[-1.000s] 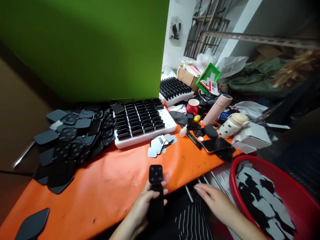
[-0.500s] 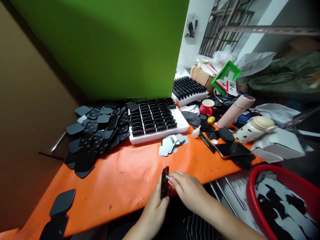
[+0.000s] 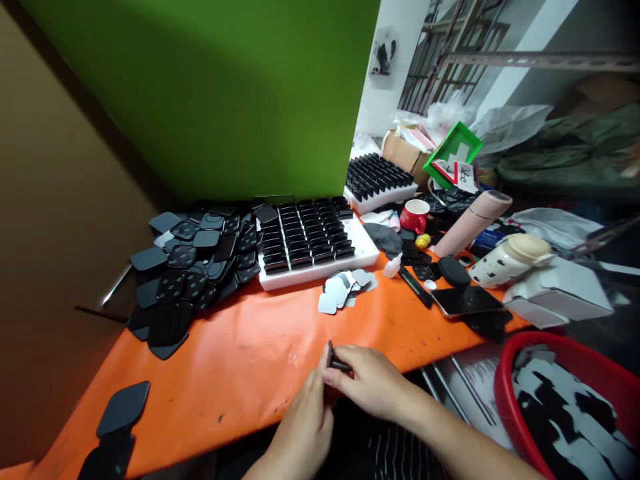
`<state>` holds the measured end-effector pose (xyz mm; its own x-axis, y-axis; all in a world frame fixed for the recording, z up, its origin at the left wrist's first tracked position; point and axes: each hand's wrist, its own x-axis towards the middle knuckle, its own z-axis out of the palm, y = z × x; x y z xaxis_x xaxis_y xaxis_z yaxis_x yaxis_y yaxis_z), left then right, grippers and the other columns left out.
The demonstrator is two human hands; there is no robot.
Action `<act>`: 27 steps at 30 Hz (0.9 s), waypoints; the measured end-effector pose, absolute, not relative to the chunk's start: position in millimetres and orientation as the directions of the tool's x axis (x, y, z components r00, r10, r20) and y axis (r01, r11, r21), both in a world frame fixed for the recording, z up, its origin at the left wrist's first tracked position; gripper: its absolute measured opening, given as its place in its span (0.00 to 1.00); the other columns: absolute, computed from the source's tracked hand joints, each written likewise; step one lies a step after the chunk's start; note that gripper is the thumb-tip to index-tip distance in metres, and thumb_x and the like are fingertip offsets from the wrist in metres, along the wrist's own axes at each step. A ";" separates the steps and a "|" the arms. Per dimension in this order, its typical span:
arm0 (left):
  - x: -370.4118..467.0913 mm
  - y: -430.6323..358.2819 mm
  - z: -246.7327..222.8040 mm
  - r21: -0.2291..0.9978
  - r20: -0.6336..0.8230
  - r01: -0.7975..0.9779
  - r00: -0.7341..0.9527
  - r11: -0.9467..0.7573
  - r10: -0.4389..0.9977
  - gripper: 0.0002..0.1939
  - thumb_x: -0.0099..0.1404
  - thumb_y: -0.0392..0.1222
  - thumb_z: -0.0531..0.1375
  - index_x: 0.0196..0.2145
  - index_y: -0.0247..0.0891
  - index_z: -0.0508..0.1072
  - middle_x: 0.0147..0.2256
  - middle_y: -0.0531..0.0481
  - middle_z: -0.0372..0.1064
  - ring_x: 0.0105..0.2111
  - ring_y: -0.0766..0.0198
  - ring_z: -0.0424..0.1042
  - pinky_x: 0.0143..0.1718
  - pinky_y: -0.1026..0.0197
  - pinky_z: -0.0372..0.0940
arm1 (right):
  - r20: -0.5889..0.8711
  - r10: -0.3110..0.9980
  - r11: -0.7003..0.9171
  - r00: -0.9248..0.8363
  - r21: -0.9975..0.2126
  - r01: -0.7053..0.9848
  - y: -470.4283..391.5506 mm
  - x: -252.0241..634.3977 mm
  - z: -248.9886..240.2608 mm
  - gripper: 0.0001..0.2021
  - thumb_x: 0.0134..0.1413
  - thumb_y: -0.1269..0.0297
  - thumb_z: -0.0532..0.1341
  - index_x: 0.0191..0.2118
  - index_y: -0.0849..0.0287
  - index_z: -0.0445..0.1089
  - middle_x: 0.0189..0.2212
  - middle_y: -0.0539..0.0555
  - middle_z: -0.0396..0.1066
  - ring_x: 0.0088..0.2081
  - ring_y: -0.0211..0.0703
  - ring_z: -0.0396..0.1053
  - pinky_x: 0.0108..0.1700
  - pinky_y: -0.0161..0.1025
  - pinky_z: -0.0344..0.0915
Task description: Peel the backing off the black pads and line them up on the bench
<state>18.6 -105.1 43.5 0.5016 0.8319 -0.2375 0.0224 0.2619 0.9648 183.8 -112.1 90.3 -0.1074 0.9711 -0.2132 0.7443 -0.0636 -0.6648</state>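
My left hand [image 3: 310, 410] is closed around a thin black plate [image 3: 329, 353] with rounded corners, seen nearly edge-on above the table's front edge. My right hand [image 3: 373, 381] presses its thumb and fingers against the plate's right side, closed on a small dark piece [image 3: 342, 365] whose kind I cannot make out. Most of the plate is hidden by my fingers. Beyond my hands lies a small pile of pale grey rounded-square sheets [image 3: 334, 293]. A white foam tray [image 3: 367, 250] behind it holds rows of upright black plates.
A heap of black plates [image 3: 200, 260] is at the left, with more plates [image 3: 124, 408] at the near left corner. To the right are a small white bottle [image 3: 393, 267], a phone [image 3: 467, 301], a red mug [image 3: 415, 215], tumblers and a red basin [image 3: 505, 373].
The plate has turned more edge-on and sits lower between my hands. My right fingers have closed in against it, and the silvery piece seen in them before no longer shows.
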 end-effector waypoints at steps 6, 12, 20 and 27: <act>15.7 -108.1 28.3 0.975 -0.168 0.213 0.524 0.062 0.835 0.29 0.60 0.31 0.51 0.59 0.38 0.52 0.57 0.43 0.55 0.56 0.54 0.55 0.57 0.51 0.48 | -0.144 0.979 0.003 -0.142 -0.691 0.723 -113.3 171.5 84.5 0.13 0.58 0.59 0.51 0.28 0.58 0.66 0.26 0.48 0.68 0.29 0.35 0.63 0.30 0.30 0.52; 20.5 -108.0 28.7 0.973 -0.153 0.227 0.488 0.045 0.859 0.32 0.62 0.33 0.49 0.62 0.39 0.42 0.61 0.44 0.43 0.59 0.54 0.46 0.59 0.49 0.43 | -0.117 0.978 0.032 -0.170 -0.729 0.684 -107.9 169.4 86.6 0.13 0.58 0.59 0.51 0.25 0.58 0.61 0.24 0.47 0.65 0.27 0.33 0.61 0.28 0.30 0.52; 13.8 -97.4 42.9 0.958 -0.241 0.049 0.669 0.282 0.703 0.33 0.59 0.31 0.52 0.60 0.44 0.47 0.60 0.50 0.48 0.58 0.55 0.51 0.58 0.52 0.47 | 0.000 0.955 0.200 -0.297 -0.740 0.642 -110.7 178.6 87.7 0.06 0.49 0.68 0.56 0.25 0.58 0.58 0.26 0.47 0.62 0.27 0.34 0.59 0.29 0.30 0.52; 7.5 -92.5 55.5 0.971 -0.239 0.177 0.706 0.161 0.667 0.36 0.55 0.25 0.51 0.60 0.46 0.50 0.59 0.54 0.52 0.58 0.58 0.50 0.58 0.55 0.45 | -0.019 0.951 0.229 -0.308 -0.626 0.745 -108.3 185.6 84.1 0.03 0.41 0.72 0.53 0.24 0.58 0.57 0.25 0.48 0.63 0.26 0.35 0.59 0.28 0.31 0.51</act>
